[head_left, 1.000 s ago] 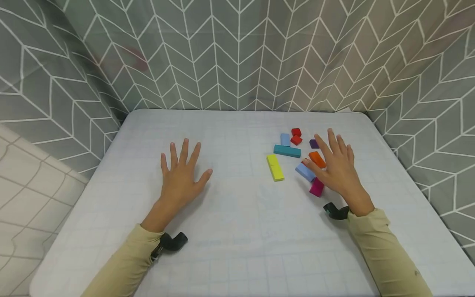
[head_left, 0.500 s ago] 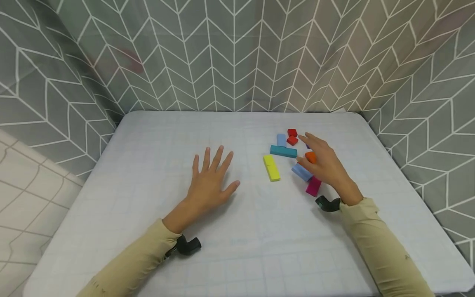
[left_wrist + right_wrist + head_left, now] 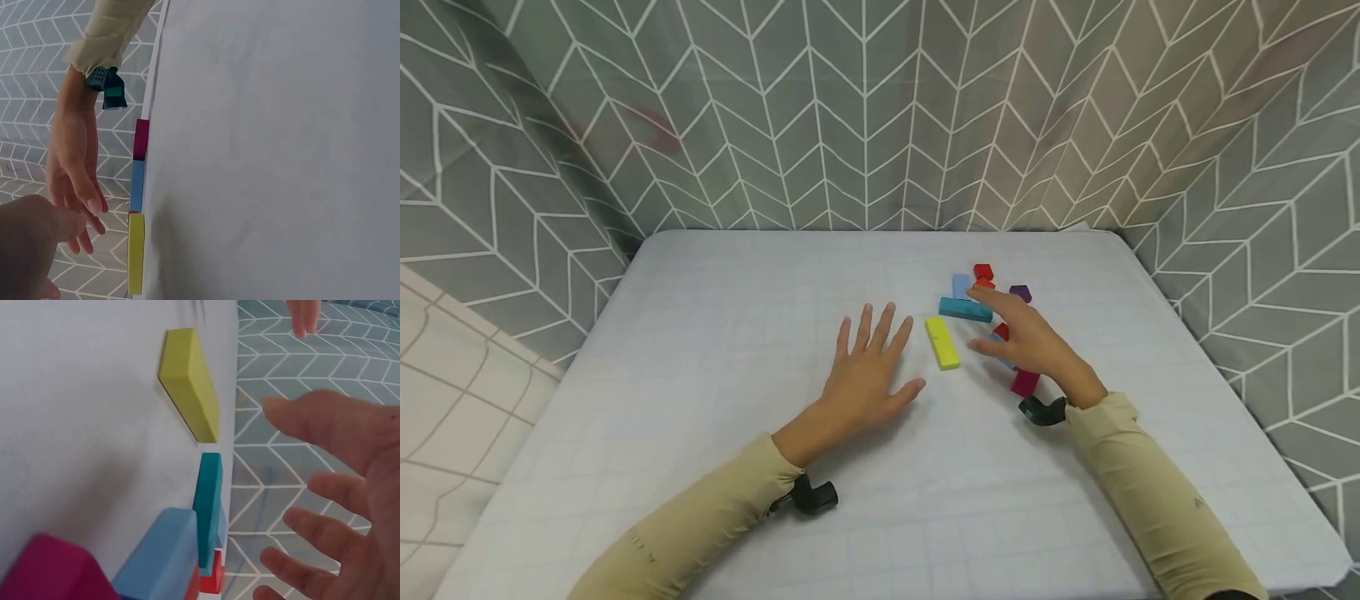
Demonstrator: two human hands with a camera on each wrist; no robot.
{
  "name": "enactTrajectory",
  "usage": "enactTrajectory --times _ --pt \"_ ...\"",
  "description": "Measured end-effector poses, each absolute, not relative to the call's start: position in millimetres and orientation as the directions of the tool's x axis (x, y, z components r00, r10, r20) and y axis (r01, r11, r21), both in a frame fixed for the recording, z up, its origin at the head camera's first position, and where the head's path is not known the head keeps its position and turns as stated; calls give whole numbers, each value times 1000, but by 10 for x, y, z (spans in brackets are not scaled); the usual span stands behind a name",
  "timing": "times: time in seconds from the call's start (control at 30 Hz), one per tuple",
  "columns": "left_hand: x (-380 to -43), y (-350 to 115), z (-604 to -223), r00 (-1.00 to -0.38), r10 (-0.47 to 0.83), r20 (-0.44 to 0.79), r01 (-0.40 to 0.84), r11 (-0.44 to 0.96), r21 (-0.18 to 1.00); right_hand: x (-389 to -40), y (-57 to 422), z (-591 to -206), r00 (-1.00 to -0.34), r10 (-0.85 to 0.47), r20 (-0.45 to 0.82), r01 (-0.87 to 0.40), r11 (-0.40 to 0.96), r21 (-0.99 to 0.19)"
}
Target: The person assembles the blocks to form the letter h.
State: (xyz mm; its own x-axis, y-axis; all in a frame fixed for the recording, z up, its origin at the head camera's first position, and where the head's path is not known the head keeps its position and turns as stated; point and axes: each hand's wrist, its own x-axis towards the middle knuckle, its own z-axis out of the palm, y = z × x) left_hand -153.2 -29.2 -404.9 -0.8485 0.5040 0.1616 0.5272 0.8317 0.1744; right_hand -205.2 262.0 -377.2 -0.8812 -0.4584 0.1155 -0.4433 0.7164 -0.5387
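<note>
My left hand [image 3: 867,375] is held over the table with fingers spread, left of a yellow block [image 3: 942,342], holding nothing. Beyond that block my right hand [image 3: 1036,337] hovers over the cluster, thumb and fingers apart and nothing between them. A teal block [image 3: 966,309], a light blue block [image 3: 961,286] and red blocks [image 3: 982,272] lie near its fingertips. Partly covered by the hand in the head view, another light blue block [image 3: 159,553] shows in the right wrist view beside a magenta block [image 3: 59,572]. Behind the hand sits a purple block [image 3: 1020,292]; the orange block is hidden.
The white table [image 3: 737,317] has a pale grid covering. A grey curtain [image 3: 865,117] with white chevrons hangs behind and at the sides. Each wrist carries a dark camera, such as the right wrist camera [image 3: 1042,410].
My left hand has moved right, towards the yellow block. My right hand has shifted left and turned inward above the blocks, covering the orange one and baring the purple one. The blocks look unmoved.
</note>
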Motion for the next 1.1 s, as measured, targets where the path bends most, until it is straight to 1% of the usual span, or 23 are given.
enactTrajectory --times 0.1,0.27,0.37,0.47,0.6,0.87,1.1 --pt "-1541 -222 -4066 -843 512 167 537 821 194 -2074 2606 -3825 -851 -507 136 -490 675 -551" --pt "-1571 -149 -4113 -830 527 186 557 806 201 -2111 2529 -3904 -814 -565 134 -535 640 -551" --pt "-1590 -106 -4140 -834 526 167 552 802 228 -2123 2480 -3936 -785 -602 144 -572 618 -539" --pt "-1601 -66 -4150 -842 522 139 539 798 270 -2129 2439 -3957 -770 -622 139 -592 618 -517" --pt "-1606 -14 -4158 -844 525 109 533 798 281 -2130 2400 -3966 -779 -620 94 -576 648 -498" --pt "-1587 46 -4173 -839 537 85 540 805 245 -2127 2359 -3975 -797 -603 11 -527 687 -500" --pt "-1560 69 -4172 -834 544 90 549 805 225 -2154 2371 -4009 -801 -599 -14 -514 699 -498"
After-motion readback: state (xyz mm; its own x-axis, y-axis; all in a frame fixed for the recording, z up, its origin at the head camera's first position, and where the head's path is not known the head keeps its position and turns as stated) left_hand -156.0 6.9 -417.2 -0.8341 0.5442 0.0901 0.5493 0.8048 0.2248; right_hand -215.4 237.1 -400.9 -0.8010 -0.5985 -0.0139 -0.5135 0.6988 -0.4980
